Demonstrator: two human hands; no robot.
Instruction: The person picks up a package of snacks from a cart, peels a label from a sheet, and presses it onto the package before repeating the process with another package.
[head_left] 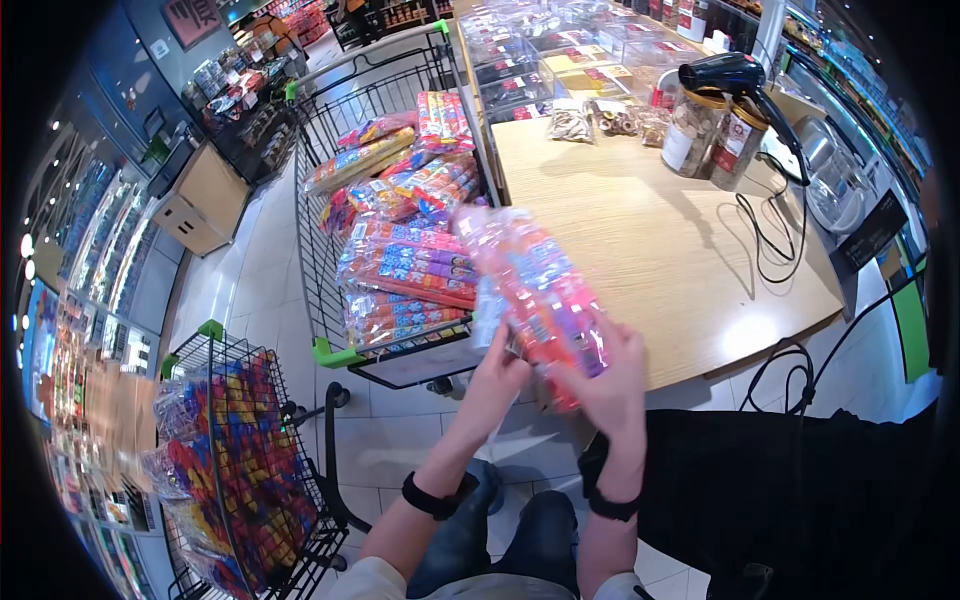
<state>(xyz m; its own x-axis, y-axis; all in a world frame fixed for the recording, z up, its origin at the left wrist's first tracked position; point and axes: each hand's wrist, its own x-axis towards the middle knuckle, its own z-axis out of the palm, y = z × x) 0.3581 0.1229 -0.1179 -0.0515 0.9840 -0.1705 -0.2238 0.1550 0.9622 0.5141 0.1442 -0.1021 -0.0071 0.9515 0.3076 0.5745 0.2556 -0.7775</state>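
A long clear plastic packet (545,290) with red, purple and blue contents is held over the near left edge of the wooden table. My right hand (612,380) grips its lower right side. My left hand (495,375) is closed at its lower left, pinching something whitish and blue that is too blurred to name. Left of the packet, similar colourful packets (410,265) lie piled in a black wire cart (310,265) with green corners. The held packet's upper end overlaps the cart's right edge.
On the wooden table (620,220) are two jars (692,130), a black hair dryer (722,72) with its cable, and small bags (570,122). A second cart (212,335) with colourful bags stands at the lower left. Black cloth (760,490) lies at the lower right.
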